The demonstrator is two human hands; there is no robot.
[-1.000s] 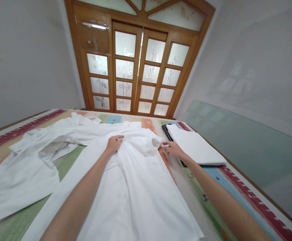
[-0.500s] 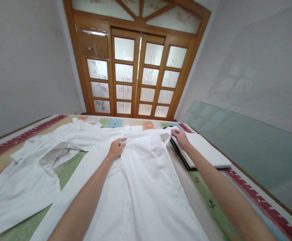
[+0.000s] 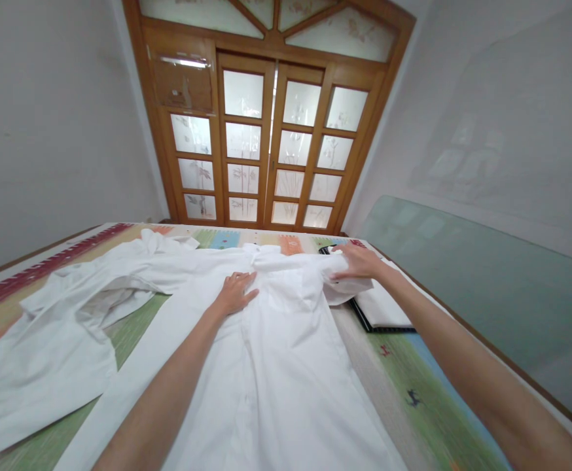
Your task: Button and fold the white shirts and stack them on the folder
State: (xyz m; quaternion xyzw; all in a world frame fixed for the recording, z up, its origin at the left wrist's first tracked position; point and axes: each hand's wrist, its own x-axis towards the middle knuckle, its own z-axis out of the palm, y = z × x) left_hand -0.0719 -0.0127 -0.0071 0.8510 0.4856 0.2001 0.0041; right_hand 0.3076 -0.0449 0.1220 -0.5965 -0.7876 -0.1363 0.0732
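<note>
A white shirt (image 3: pixel 290 366) lies spread out in front of me, its collar at the far side. My left hand (image 3: pixel 237 292) rests on the upper front of it, near the button placket, fingers apart. My right hand (image 3: pixel 359 260) is over the short sleeve (image 3: pixel 347 289) at the right, thumb and fingers spread around the cloth without a visible pinch. Part of that sleeve is hidden under the hand. Another white garment (image 3: pixel 65 327), rumpled, lies to the left, partly against the shirt.
A folded stack of white and black cloth (image 3: pixel 384 311) lies just right of the sleeve. Beneath everything is a patterned, colourful cover (image 3: pixel 394 373). A pale green panel (image 3: pixel 482 261) runs along the right wall. Wooden doors with glass panes (image 3: pixel 271 144) stand at the back.
My right hand has loosened its pinch on the sleeve, and the sleeve now extends further right, over the folded stack's edge. My left hand has slid slightly right and flattened on the shirt.
</note>
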